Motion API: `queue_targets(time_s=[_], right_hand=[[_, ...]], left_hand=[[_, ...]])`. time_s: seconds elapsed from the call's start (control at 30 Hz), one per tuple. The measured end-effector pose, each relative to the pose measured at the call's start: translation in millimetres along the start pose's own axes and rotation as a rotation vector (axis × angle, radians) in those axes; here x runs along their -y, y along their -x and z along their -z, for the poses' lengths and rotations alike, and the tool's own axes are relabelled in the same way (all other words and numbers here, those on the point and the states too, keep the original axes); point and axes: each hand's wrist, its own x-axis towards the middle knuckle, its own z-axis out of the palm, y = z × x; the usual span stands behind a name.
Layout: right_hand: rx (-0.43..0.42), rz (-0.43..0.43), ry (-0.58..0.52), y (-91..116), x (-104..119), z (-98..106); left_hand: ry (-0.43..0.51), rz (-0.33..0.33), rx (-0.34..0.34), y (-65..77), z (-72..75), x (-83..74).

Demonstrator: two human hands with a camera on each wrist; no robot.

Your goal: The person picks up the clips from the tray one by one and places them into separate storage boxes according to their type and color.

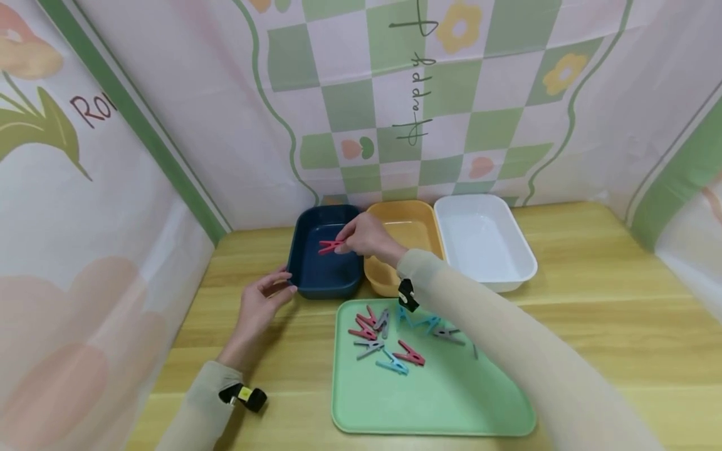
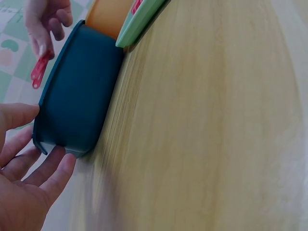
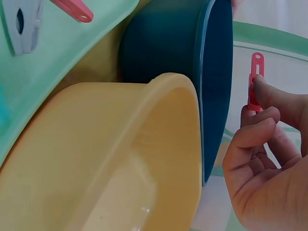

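Note:
My right hand (image 1: 366, 237) pinches a red clothespin (image 1: 329, 247) between thumb and fingertips, over the dark blue bin (image 1: 324, 291). In the right wrist view, the red clothespin (image 3: 257, 65) points away from the fingertips, beyond the blue bin's rim (image 3: 207, 96). Fingertips of my left hand (image 1: 259, 304) touch the near left corner of that bin, fingers loosely extended. The left wrist view shows this hand's fingers (image 2: 55, 168) against the bin's end wall. Several red, grey and light blue clothespins (image 1: 410, 354) lie on the green tray (image 1: 429, 410); my right forearm hides part of it.
Beside the blue bin stand a yellow bin (image 1: 380, 283) and a white bin (image 1: 485, 238), side by side along the back of the wooden table (image 1: 598, 300). Behind them hangs a printed, checkered cloth (image 1: 395, 75). A second cloth panel (image 1: 107, 207) closes the left side.

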Motion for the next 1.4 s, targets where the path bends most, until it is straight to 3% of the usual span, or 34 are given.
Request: queue_targets(time_s=[0.47, 0.77, 1.4], right_hand=[[0.016, -0.022, 0.008, -23, -2, -15], [0.020, -0.040, 0.023, -25, 8, -28], [0.009, -0.077, 0.063, -33, 2, -42]], left_hand=[[-0.003, 0.006, 0.002, 1.7, -1.5, -1.4], [0.000, 0.005, 0.004, 2.2, -0.4, -2.2], [-0.019, -0.002, -0.004, -0.1, -0.3, 0.2]])
